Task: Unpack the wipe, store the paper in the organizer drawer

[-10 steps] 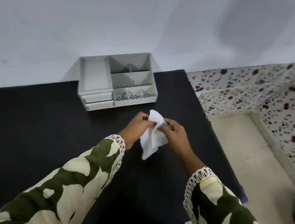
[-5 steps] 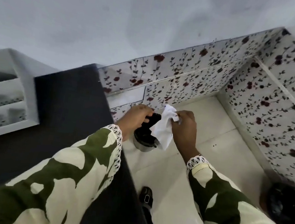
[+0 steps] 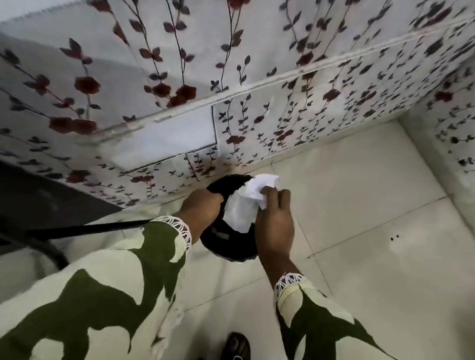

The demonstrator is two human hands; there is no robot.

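Open floor tile [image 3: 375,229] lies clear to the right of a black bin [image 3: 227,244]. Behind it, a floral-papered wall [image 3: 275,78] blocks passage; a dark table edge [image 3: 29,196] hems the left.

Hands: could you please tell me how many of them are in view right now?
2. The left hand is at the black bin's near-left rim; the right hand holds the white wipe over the bin's opening.
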